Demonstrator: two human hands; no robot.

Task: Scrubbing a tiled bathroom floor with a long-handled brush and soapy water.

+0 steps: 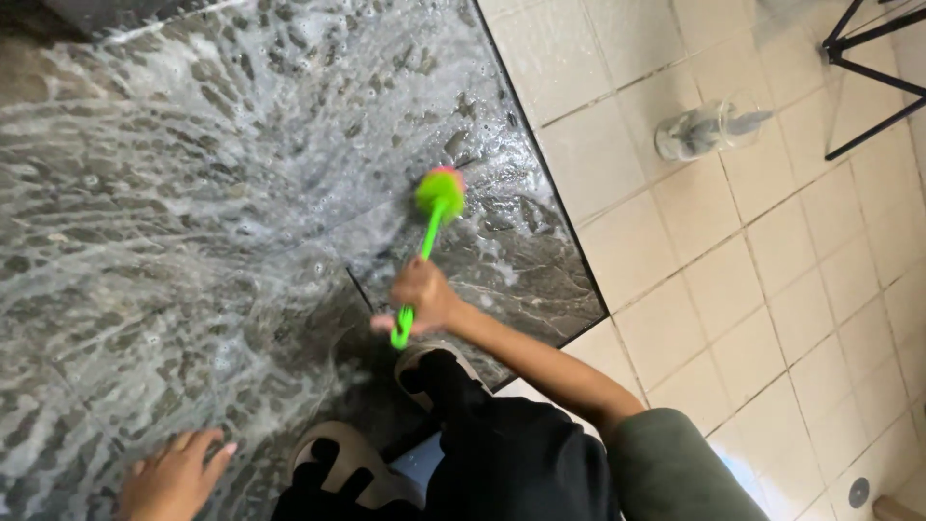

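Underfoot, dark stone-patterned floor slabs (pixel 193 193) fill most of my view, streaked all over with white soapy foam, which is why I crouch low and close to them. Beside them to my right runs a field of cream square tiles (pixel 772 289), dry and bare of suds, meeting the dark slabs along one straight edge. Black tripod-like legs (pixel 868 68) stand at the far right corner on the cream tiles; I count three thin bars showing. My two sandalled feet (pixel 367 463) are planted on the wet stone, one ahead of the other, so I can lean forward over the foam. One clear plastic bottle (pixel 709 130) lies on its side on the cream tiles, well apart from the wet area. My right hand (pixel 424 294) is closed around the handle of one bright green scrubbing brush (pixel 431 236), gripping near the lower end so that the long handle reaches out and its green-and-pink head presses on the sudsy stone ahead of me. My left hand (pixel 174 478) is spread wide with fingers apart, holding nothing, low by the wet floor near my knee as if to steady me; whether it touches I cannot tell.
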